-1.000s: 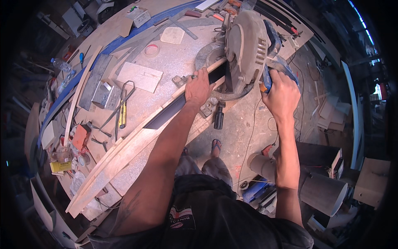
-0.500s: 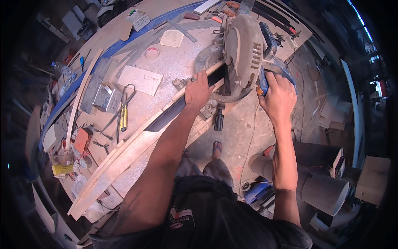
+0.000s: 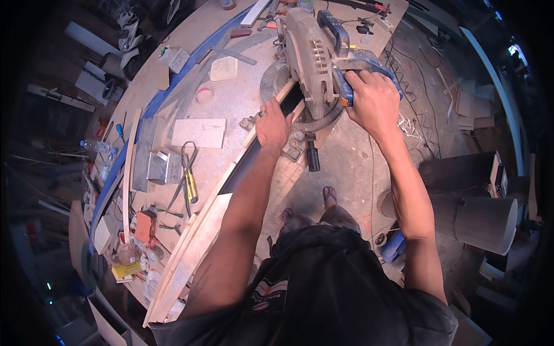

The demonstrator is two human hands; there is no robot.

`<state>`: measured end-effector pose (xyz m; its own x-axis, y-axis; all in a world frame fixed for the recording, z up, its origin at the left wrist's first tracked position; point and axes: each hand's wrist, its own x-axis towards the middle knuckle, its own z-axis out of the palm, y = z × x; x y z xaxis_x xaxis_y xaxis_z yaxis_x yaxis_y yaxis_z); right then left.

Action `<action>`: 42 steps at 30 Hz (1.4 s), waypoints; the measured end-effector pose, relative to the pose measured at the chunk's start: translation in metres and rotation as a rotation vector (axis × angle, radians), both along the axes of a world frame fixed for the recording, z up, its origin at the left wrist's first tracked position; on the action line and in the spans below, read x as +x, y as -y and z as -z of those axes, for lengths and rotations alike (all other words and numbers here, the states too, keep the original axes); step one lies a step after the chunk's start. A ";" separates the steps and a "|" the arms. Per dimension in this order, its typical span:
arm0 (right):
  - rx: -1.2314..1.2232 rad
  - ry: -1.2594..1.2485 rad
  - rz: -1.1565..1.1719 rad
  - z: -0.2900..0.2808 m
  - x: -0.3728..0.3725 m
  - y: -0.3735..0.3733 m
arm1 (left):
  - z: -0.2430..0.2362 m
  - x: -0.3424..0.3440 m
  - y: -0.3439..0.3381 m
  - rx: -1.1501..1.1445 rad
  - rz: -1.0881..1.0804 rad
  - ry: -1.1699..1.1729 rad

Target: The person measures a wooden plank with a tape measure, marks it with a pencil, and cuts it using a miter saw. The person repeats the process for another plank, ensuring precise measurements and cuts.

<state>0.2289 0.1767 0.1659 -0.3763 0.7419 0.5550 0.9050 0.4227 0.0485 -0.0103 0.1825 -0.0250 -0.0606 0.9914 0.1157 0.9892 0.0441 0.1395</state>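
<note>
A mitre saw (image 3: 304, 60) with a dusty grey guard stands at the far end of the bench. My right hand (image 3: 374, 102) is closed around its blue handle (image 3: 343, 87). My left hand (image 3: 273, 127) lies across a long pale wooden strip (image 3: 183, 249) beside the saw, fingers curled over its far edge. A flat black strip (image 3: 245, 162) runs alongside the wood, passing under my left hand toward the blade guard. The guard hides the blade and the strips' far ends. Below the saw base sticks out a black clamp knob (image 3: 312, 155).
Left on the bench lie a yellow-handled tool (image 3: 191, 187), a rectangular board (image 3: 199, 133), a tape roll (image 3: 203, 94) and an orange block (image 3: 145, 225). Plastic bottles (image 3: 95, 145) stand at the far left. Cables (image 3: 424, 109) and a large grey tube (image 3: 482, 219) are on the right.
The whole view has shifted and turned slightly, so the saw appears further left. Both hands keep their places on the strip and the saw handle.
</note>
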 end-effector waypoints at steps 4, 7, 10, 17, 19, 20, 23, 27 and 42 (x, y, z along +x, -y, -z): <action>-0.014 0.013 0.004 -0.001 0.000 -0.001 | -0.002 -0.001 0.002 0.066 0.013 -0.009; 0.000 0.009 -0.005 -0.003 0.001 -0.002 | -0.005 -0.001 0.002 0.074 0.020 0.012; 0.011 0.015 -0.012 -0.002 0.000 -0.003 | -0.008 -0.002 0.001 0.000 0.002 0.061; -0.006 0.056 -0.007 -0.002 0.001 -0.002 | -0.001 -0.002 0.002 0.022 -0.009 0.037; 0.005 0.056 -0.001 -0.003 0.000 -0.002 | 0.001 -0.002 0.001 0.030 -0.002 0.027; 0.020 0.050 -0.011 -0.003 -0.001 -0.002 | 0.002 -0.003 0.002 0.019 0.000 0.024; -0.006 0.054 0.013 -0.004 -0.003 -0.002 | 0.004 -0.003 0.002 0.027 0.000 0.027; -0.005 0.076 0.018 -0.004 -0.003 -0.002 | 0.004 -0.004 0.005 0.034 0.016 0.035; -0.075 0.118 -0.037 -0.041 0.001 -0.014 | 0.009 -0.004 0.004 0.027 0.012 0.013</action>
